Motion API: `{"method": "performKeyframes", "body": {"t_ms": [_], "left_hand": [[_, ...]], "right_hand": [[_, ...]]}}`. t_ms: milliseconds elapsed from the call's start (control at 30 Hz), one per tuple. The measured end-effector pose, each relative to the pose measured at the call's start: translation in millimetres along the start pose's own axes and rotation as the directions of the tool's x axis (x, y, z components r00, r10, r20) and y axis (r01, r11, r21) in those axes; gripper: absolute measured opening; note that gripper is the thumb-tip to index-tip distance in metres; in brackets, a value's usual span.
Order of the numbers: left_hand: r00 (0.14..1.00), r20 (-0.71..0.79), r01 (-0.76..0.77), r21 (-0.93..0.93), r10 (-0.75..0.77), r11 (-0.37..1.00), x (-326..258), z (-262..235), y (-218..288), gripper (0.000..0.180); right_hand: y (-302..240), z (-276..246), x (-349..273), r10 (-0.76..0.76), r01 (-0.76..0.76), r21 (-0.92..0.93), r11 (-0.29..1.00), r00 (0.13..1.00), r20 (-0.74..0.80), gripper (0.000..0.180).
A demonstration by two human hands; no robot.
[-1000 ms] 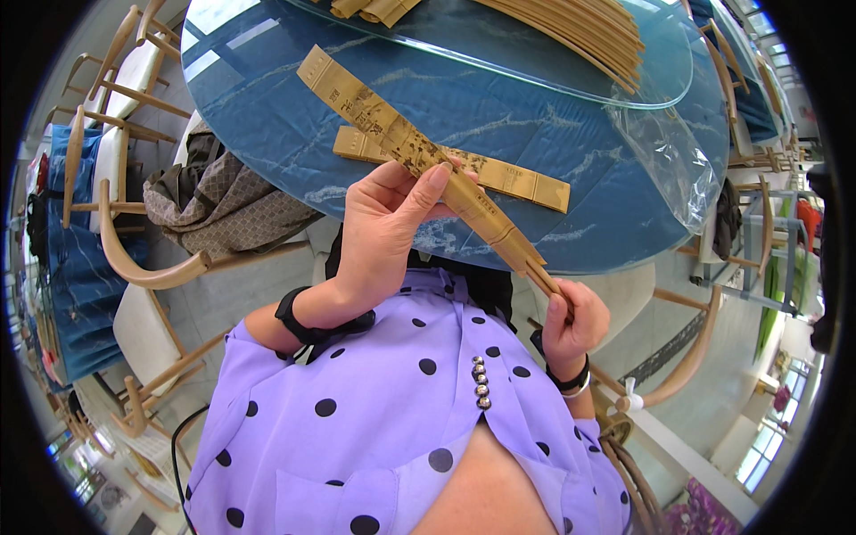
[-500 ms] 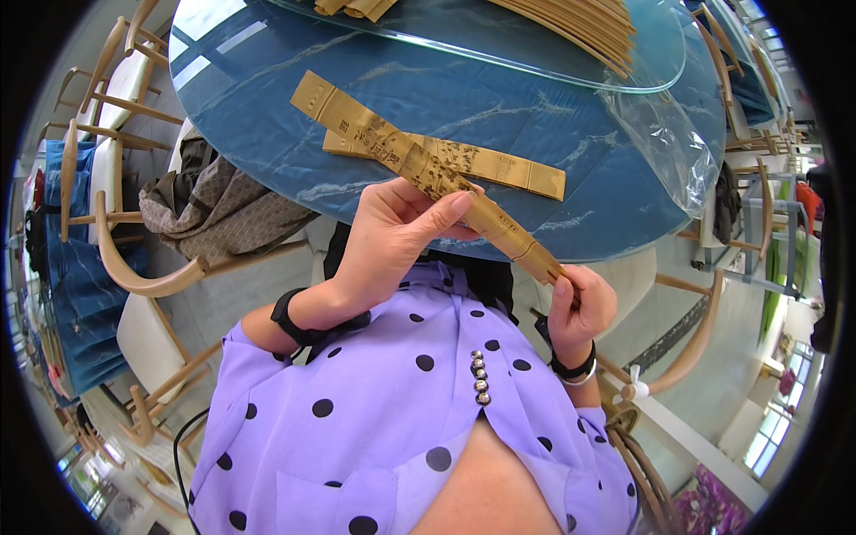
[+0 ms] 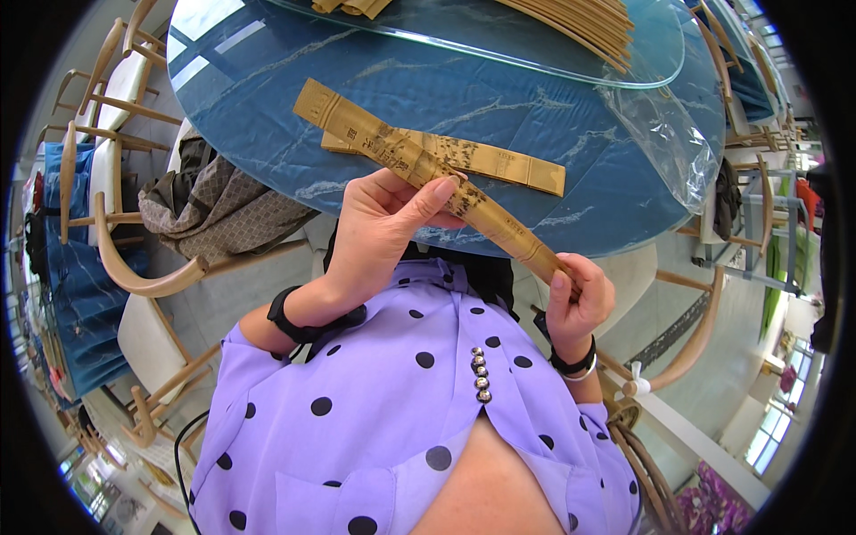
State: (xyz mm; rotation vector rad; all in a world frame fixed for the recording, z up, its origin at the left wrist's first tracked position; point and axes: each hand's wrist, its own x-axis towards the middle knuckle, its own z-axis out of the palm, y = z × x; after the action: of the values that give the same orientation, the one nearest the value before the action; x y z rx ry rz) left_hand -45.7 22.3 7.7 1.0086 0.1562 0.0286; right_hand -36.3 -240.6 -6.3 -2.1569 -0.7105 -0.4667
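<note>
Slanting across my front is a long, flat, gold-brown printed paper sleeve [image 3: 357,127], narrow like a chopstick wrapper. My left hand [image 3: 383,223] pinches its middle between thumb and fingers. Farther down to the right, my right hand [image 3: 578,301] grips the lower end, which is partly hidden by the fingers. Behind the held sleeve, a similar gold sleeve [image 3: 517,167] lies flat on the blue marbled table [image 3: 267,134]; the held one crosses over part of it in view. Whether anything is inside either sleeve, I cannot tell.
A fanned stack of gold-brown strips [image 3: 580,27] and a smaller pile [image 3: 352,7] rest on the raised glass turntable [image 3: 499,61]. Crumpled clear plastic [image 3: 664,143] lies at the table's right. A chair [image 3: 147,281] with a patterned brown cloth [image 3: 223,201] stands at left.
The held sleeve has turned slightly, its upper end dipping a little. My left hand has shifted slightly up and left along with it; my right hand keeps its grip on the lower end.
</note>
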Motion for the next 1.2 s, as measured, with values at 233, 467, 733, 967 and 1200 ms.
{"method": "performKeyframes", "body": {"t_ms": [233,467,733,967,1200], "left_hand": [[0.999,-0.039,-0.027,0.004,0.027,1.0,2,0,2,0.026],[0.99,-0.085,-0.108,0.063,0.113,0.992,10,-12,14,0.027],[0.98,-0.124,-0.156,0.029,0.159,0.987,15,-13,22,0.03],[0.965,-0.148,-0.21,0.076,0.219,0.975,15,-17,18,0.031],[0.964,-0.172,-0.196,0.05,0.202,0.979,16,-15,20,0.031]], "right_hand": [[-1,4,0,0.084,-0.087,0.057,0.995,0.994,0.066,0.024],[8,7,-2,-0.028,0.021,0.067,0.998,0.994,0.109,0.031],[-10,13,3,0.097,-0.135,0.222,0.966,0.98,0.172,0.024],[-9,13,-2,0.124,-0.161,0.22,0.962,0.977,0.171,0.022],[-10,16,-1,0.108,-0.148,0.226,0.963,0.978,0.18,0.02]]}}
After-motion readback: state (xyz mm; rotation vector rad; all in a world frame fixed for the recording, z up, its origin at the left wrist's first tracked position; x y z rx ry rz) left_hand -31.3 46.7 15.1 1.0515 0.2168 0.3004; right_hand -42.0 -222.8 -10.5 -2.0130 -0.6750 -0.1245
